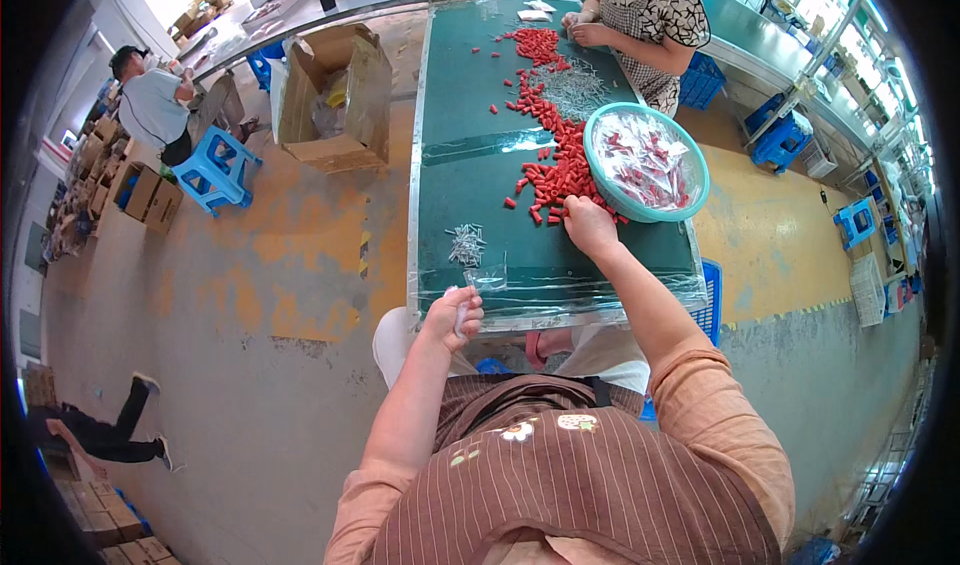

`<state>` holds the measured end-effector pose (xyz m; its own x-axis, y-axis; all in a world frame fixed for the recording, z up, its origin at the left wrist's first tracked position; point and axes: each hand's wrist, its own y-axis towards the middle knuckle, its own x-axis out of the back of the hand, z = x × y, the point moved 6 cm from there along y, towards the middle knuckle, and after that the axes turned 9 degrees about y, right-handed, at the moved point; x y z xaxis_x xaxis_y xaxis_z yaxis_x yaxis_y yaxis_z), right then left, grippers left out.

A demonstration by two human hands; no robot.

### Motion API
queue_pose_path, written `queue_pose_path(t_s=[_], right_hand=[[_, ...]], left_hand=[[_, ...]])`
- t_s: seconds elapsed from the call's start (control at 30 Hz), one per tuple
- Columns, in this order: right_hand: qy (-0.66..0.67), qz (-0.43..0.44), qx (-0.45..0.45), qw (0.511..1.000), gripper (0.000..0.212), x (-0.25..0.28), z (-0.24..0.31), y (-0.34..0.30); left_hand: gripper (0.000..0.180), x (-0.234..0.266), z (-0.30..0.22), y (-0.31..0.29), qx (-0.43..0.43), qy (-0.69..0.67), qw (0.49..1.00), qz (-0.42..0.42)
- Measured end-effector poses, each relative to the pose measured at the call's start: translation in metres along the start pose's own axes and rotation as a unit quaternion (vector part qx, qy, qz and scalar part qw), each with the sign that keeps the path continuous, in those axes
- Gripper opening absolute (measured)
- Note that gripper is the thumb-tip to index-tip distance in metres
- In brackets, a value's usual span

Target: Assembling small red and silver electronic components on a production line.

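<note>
My left hand (452, 317) is closed around small clear plastic bags (461, 315) at the table's near edge. One clear bag (487, 279) lies on the table just beyond its fingers. My right hand (592, 227) is at the near end of a long heap of red plastic plugs (560, 170). Its fingers are curled together, and what they may hold is hidden. A small pile of grey screws (467, 245) lies beyond my left hand. To the right of the red heap stands a turquoise basin (600, 165) of filled clear bags.
The green-topped table (450, 190) stretches away from me, with more loose screws (575, 90) farther off. A co-worker (655, 30) stands at its far right side. An open cardboard box (335, 100) and a blue stool (217, 168) with a seated person are to the left.
</note>
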<state>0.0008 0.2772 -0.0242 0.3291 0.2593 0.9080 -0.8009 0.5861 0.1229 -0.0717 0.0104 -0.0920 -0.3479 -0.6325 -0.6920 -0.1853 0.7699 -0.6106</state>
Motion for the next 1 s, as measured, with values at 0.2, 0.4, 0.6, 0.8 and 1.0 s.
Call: queue_pose_path(t_s=[0.2, 0.4, 0.6, 0.8, 1.0], right_hand=[[0.086, 0.017, -0.023, 0.996, 0.012, 0.004, -0.004, -0.002], [0.154, 0.002, -0.018, 0.988, 0.014, 0.009, -0.007, -0.008], [0.409, 0.074, -0.048, 0.908, 0.017, 0.025, 0.044, -0.031], [0.353, 0.193, 0.169, 0.9, 0.016, 0.05, 0.146, -0.077], [0.247, 0.156, 0.196, 0.936, 0.015, 0.049, 0.145, -0.08]], left_hand=[[0.01, -0.001, 0.001, 0.001, -0.008, 0.018, 1.0, -0.002], [0.009, 0.002, 0.006, 0.003, -0.04, 0.058, 0.997, -0.01], [0.007, -0.011, -0.008, -0.007, -0.208, 0.336, 0.903, -0.171], [0.016, -0.064, -0.036, -0.033, -0.325, 0.549, 0.729, -0.248], [0.018, -0.062, -0.026, -0.029, -0.345, 0.548, 0.729, -0.223]])
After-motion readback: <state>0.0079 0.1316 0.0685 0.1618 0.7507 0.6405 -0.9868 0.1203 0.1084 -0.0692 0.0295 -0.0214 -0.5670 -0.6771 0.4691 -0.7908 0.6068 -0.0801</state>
